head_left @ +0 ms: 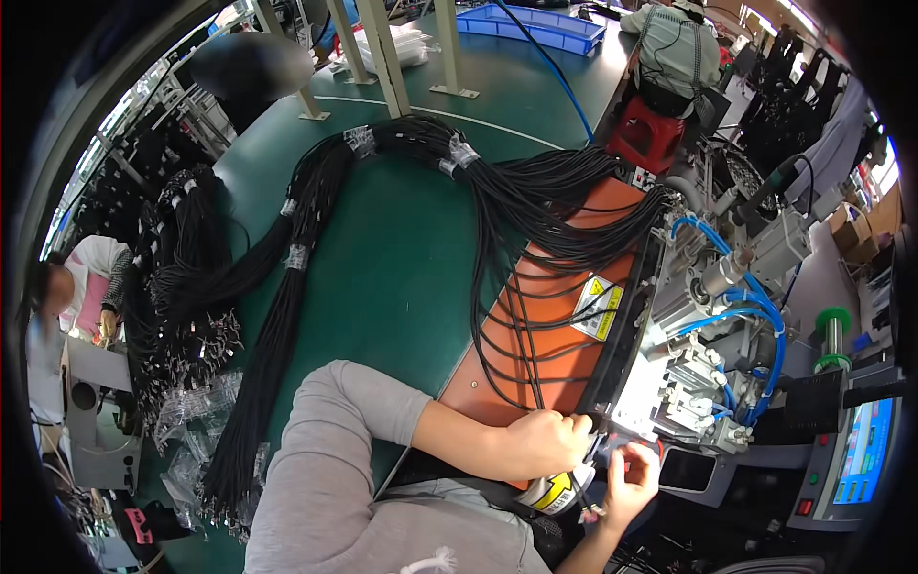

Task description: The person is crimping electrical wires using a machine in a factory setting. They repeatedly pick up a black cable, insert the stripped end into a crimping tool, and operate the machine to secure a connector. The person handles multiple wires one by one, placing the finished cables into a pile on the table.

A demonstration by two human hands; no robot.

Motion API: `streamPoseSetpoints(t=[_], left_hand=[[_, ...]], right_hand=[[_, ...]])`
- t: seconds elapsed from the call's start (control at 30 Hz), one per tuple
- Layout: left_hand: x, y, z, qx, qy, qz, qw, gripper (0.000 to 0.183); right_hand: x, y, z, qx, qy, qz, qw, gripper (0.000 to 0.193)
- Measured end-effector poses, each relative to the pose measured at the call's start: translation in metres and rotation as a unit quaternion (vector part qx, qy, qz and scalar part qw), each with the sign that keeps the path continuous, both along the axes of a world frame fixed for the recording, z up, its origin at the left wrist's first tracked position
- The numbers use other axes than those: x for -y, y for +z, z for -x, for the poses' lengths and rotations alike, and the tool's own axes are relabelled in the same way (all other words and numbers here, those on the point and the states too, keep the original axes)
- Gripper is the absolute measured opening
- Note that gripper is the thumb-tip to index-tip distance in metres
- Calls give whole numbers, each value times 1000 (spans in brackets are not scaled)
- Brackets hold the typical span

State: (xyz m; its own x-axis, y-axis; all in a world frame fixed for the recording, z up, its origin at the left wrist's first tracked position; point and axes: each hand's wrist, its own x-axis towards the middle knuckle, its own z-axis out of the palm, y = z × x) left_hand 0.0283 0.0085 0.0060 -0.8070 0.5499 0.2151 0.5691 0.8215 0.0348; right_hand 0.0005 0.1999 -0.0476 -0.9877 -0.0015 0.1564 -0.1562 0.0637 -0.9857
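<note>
My left hand [547, 446] is closed in a fist at the near end of an orange machine bed [459, 378], with black cables [532, 368] running down into it. Below that fist, cable ends with small metallic connectors [595, 512] hang beside a round white part bearing a yellow arrow label [550, 494]. Just to the right, my right hand [631, 483] has its thumb and fingers curled together in front of the machine's metal fixture [636, 416]. Whatever sits between those fingertips is too small to make out.
A thick bundle of black cables [402, 134] arches over the green table [406, 258]. Pneumatic cylinders with blue hoses [770, 335] fill the right side, near a control screen [865, 454]. A blue tray [535, 33] lies at the back. Co-workers sit at far left and back right.
</note>
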Motion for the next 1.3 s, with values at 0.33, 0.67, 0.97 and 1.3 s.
streamPoseSetpoints(t=[0.33,0.67,0.97,1.3], left_hand=[[-3,4,18,-114,-112,-291,943,31],[-8,12,19,9,-66,-336,940,12],[2,13,12,36,-59,-252,965,18],[2,0,20,-43,-53,-214,974,12]], right_hand=[[-4,39,-8,-132,70,48,988,19],[14,42,-11,-78,27,60,995,12],[23,51,-7,-284,-73,-219,931,17],[-1,49,-5,53,104,-15,993,9]])
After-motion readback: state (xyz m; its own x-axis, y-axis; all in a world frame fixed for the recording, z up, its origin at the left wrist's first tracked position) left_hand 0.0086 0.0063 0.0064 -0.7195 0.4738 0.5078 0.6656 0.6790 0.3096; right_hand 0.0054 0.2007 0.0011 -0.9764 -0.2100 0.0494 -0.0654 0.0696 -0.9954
